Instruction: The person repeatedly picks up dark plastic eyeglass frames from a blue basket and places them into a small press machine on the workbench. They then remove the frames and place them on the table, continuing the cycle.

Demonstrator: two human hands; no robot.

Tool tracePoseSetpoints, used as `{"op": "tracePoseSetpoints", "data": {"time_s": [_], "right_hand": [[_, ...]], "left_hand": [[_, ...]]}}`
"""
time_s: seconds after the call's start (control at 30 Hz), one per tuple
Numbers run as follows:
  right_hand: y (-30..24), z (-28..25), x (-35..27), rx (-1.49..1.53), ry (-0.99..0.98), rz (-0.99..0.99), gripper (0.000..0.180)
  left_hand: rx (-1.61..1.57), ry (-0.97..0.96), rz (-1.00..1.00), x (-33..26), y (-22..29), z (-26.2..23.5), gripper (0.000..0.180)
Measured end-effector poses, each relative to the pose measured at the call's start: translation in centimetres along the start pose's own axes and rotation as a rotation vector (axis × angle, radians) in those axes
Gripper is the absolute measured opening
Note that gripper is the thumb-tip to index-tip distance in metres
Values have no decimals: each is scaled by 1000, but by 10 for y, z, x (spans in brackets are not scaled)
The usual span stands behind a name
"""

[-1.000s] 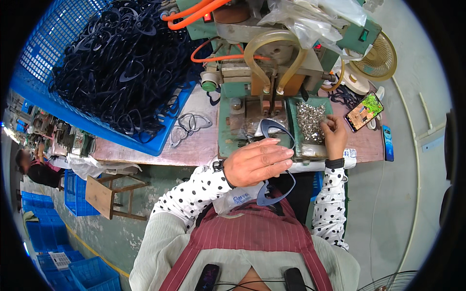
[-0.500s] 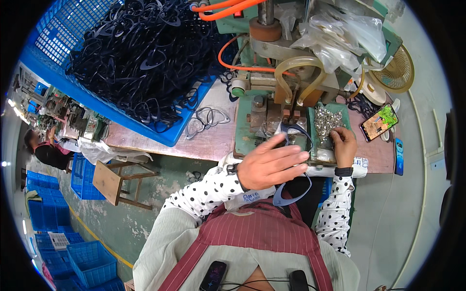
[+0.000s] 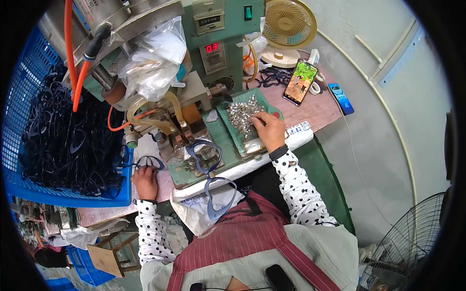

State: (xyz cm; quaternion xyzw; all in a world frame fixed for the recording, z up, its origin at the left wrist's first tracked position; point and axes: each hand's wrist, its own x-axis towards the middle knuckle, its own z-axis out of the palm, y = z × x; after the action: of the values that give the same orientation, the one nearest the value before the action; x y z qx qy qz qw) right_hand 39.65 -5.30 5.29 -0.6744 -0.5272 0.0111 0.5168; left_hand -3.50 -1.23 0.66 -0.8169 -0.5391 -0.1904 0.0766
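Eyeglass frame [image 3: 209, 175] beside green tray [image 3: 232, 136]: my right hand [image 3: 269, 131], pinched closed, touches metal pieces [image 3: 243, 112]; left hand [image 3: 145, 183], grip indiscernible.

I can't make out whether the right hand [image 3: 270, 130], towards two o'clock, pinches any of the metal bits [image 3: 241, 114], too small to tell singly. Near eight, the left hand [image 3: 144, 182] hides its own hold on the dark frame [image 3: 159, 164]; at four, the lower edge cuts off a wire fan [image 3: 407, 237].
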Motion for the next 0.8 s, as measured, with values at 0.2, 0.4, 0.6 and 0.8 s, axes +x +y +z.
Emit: {"op": "tracePoseSetpoints", "data": {"time_s": [0.2, 0.4, 0.6, 0.8], "right_hand": [[-3, -2, -1, -30, 69, -78, 7], [-28, 4, 2, 79, -2, -139, 10], [-103, -9, 9, 370, -242, -73, 15], [-145, -13, 1, 485, -445, -89, 20]], "left_hand": [[-357, 8, 14, 7, 29, -21, 21], [-270, 428, 1, 26, 73, -75, 22], [-279, 487, 492, 48, 149, -120, 36], [-479, 456, 652, 55, 179, -122, 40]]}}
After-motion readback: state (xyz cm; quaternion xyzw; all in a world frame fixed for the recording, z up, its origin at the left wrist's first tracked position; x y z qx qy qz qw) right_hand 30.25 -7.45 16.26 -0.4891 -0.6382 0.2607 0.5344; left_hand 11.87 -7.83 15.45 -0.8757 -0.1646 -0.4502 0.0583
